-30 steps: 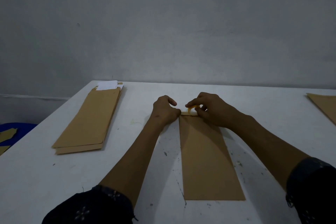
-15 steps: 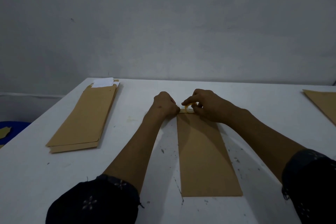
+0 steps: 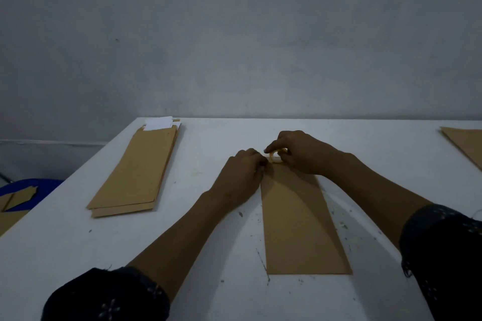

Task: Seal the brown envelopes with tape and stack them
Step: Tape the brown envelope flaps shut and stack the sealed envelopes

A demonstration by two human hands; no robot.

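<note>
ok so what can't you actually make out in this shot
Head view:
- Far end of the long brown paper envelope: covered by the left hand and right hand, so its flap is unseen.
- Small yellowish tape piece: mostly hidden by fingers; dim.
- Brown envelope at the right edge: cut off by the frame.
- Brown envelope stack: count unclear.

Brown envelope (image 3: 300, 221) flat, lengthwise on table; tape (image 3: 273, 157) at far end; envelope stack (image 3: 135, 172) left.

A single head-worn view looks forward and down from close above the desk (image 3: 313, 300), toward the wall (image 3: 234, 34) at 12 o'clock.
</note>
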